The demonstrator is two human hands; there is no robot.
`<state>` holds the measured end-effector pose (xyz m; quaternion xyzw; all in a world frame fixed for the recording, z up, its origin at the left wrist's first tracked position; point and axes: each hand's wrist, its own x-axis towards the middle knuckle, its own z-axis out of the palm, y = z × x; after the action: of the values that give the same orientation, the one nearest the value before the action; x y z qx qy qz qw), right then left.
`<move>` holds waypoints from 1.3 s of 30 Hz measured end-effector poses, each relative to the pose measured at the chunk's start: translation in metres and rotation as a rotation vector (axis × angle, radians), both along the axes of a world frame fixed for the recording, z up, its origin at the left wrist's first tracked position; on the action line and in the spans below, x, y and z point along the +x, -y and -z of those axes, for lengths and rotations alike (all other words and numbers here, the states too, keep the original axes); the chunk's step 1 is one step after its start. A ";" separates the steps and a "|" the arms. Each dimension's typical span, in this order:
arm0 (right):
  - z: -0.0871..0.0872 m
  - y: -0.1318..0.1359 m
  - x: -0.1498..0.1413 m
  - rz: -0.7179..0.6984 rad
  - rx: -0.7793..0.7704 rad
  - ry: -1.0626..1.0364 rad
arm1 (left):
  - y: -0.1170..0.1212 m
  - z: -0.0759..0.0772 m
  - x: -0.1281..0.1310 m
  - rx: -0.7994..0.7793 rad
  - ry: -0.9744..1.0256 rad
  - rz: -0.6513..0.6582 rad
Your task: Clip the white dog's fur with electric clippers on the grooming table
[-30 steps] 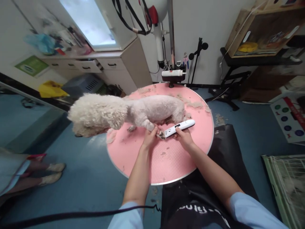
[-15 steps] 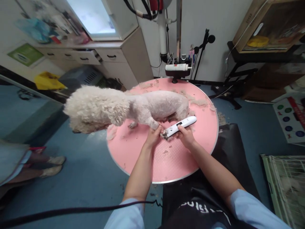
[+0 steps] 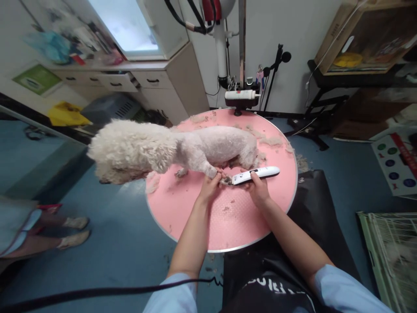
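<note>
A white dog [image 3: 215, 141] stands on a round pink grooming table [image 3: 195, 208], its body shorn close and its head still thick with curls. My left hand [image 3: 211, 184] is closed around the dog's front paw [image 3: 226, 179], which is lifted toward me. In my right hand [image 3: 258, 188] is a white hair clipper [image 3: 257, 174], thumb on top by its dark switch. The clipper's blade end touches or nearly touches the paw; the exact contact is too small to make out.
Cut fur [image 3: 272, 141] lies scattered over the table. A white bottle [image 3: 241, 94] rests on a holder at the table's far edge. A dark cable [image 3: 107, 292] crosses low in front of me. Another person's legs [image 3: 42, 237] are at the left, and a wire cage [image 3: 391, 256] stands at the right.
The clipper has swung flatter and its rear end has shifted right. My right hand has moved slightly right with it, while my left hand keeps its hold on the paw.
</note>
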<state>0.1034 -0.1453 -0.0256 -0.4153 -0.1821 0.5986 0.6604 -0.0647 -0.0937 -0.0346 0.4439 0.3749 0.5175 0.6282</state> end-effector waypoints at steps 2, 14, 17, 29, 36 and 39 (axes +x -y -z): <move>-0.002 0.002 -0.002 0.036 0.009 0.060 | 0.001 0.000 0.000 -0.014 0.001 0.005; -0.022 0.014 -0.005 0.035 0.084 0.394 | 0.002 -0.009 0.001 -0.052 -0.025 0.040; -0.020 0.017 -0.009 0.040 0.118 0.451 | 0.002 -0.009 0.001 -0.039 -0.013 0.062; 0.005 0.031 -0.025 0.112 0.134 0.222 | 0.001 -0.006 0.008 -0.112 0.082 -0.001; -0.010 0.010 0.003 0.055 0.103 0.241 | 0.003 -0.009 0.012 -0.078 0.081 -0.037; -0.013 -0.002 0.013 -0.157 0.106 0.225 | 0.003 -0.007 0.011 -0.081 0.084 -0.046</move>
<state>0.1165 -0.1431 -0.0122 -0.4286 -0.3184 0.5876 0.6079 -0.0542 -0.0967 -0.0279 0.3872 0.3789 0.5344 0.6487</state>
